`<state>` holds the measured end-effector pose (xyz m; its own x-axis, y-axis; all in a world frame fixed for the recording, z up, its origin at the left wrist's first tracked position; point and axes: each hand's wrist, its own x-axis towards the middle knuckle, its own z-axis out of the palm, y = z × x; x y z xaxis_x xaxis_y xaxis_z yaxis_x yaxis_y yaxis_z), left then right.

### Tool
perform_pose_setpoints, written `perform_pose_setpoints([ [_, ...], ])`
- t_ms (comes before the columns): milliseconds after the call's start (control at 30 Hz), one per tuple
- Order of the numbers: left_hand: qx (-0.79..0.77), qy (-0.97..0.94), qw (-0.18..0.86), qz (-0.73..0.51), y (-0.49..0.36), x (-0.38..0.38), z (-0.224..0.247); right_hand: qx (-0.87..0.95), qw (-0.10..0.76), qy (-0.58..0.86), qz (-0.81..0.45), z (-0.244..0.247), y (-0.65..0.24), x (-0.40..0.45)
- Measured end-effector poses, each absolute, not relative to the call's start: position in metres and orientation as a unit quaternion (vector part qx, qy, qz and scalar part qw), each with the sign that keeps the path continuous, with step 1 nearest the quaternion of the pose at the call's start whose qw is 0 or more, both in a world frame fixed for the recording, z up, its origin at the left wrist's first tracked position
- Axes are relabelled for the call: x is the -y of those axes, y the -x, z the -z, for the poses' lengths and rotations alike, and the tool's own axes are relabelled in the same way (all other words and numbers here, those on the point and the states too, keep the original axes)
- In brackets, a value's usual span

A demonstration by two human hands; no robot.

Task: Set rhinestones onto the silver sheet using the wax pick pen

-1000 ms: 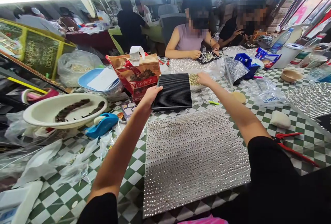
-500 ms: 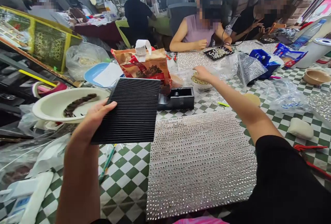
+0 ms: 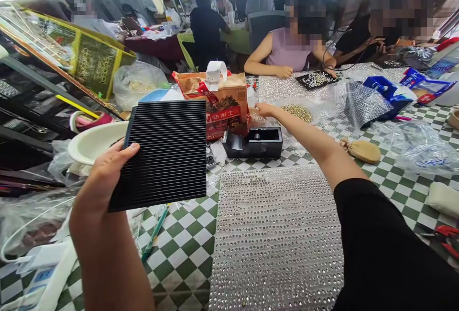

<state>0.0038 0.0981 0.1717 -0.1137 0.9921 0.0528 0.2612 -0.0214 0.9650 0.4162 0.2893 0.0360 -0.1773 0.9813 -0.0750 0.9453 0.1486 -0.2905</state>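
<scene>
My left hand (image 3: 107, 172) grips a black board with fine parallel ridges (image 3: 165, 153) by its left edge, thumb over the front. The board is held tilted up above the table. My right arm stretches far forward. My right hand (image 3: 264, 109) is beside the brown and red paper bag (image 3: 225, 105), over a small pinkish dish (image 3: 256, 119) partly hidden behind it. Its fingers look drawn together; anything between them is too small to see. Right of this hand stands a clear bowl of gold beads (image 3: 297, 111). A sheet covered in rows of rhinestones (image 3: 276, 234) lies before me.
A black tape dispenser (image 3: 263, 143) stands behind the rhinestone sheet. At left are a white basin (image 3: 89, 146) and a teal pen (image 3: 156, 232). At right lie a small pouch (image 3: 364, 151), plastic bags (image 3: 423, 148) and red-handled pliers (image 3: 448, 241). A co-worker (image 3: 290, 50) sits opposite.
My right hand has moved left, from above the gold beads to the pinkish dish beside the paper bag. The ridged board in my left hand has shifted slightly left. The view has turned left.
</scene>
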Motion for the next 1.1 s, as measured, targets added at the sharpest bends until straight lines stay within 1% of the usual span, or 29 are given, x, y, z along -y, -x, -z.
perform_pose_setpoints([
  [167, -0.619, -0.515, 0.387, -0.45, -0.003, -0.104, -0.173, 0.717, 0.049, 0.676, -0.161, -0.046, -0.425, -0.291],
  [267, -0.632, -0.502, 0.382, -0.451, -0.007, -0.105, -0.174, 0.706, 0.06, 0.684, -0.177, -0.055, -0.431, -0.288],
  [367, -0.626, -0.495, 0.392, -0.457, -0.01, -0.105, -0.174, 0.693, 0.097, 0.69, -0.183, -0.064, -0.438, -0.284],
  [533, -0.588, -0.491, 0.438, -0.47, -0.007, -0.105, -0.17, 0.658, 0.175, 0.707, -0.193, -0.075, -0.447, -0.273],
  [667, -0.571, -0.492, 0.446, -0.483, -0.008, -0.102, -0.17, 0.624, 0.226, 0.724, -0.186, -0.08, -0.458, -0.261],
  [767, -0.575, -0.482, 0.443, -0.491, -0.01, -0.098, -0.173, 0.601, 0.262, 0.74, -0.151, -0.082, -0.476, -0.246],
  [867, -0.569, -0.48, 0.444, -0.499, -0.01, -0.098, -0.176, 0.571, 0.286, 0.765, -0.079, -0.082, -0.501, -0.225],
  [967, -0.56, -0.494, 0.437, -0.501, -0.009, -0.1, -0.176, 0.557, 0.272, 0.784, -0.014, -0.077, -0.524, -0.202],
  [1100, -0.555, -0.515, 0.437, -0.486, -0.01, -0.102, -0.173, 0.555, 0.229, 0.799, 0.036, -0.07, -0.537, -0.177],
])
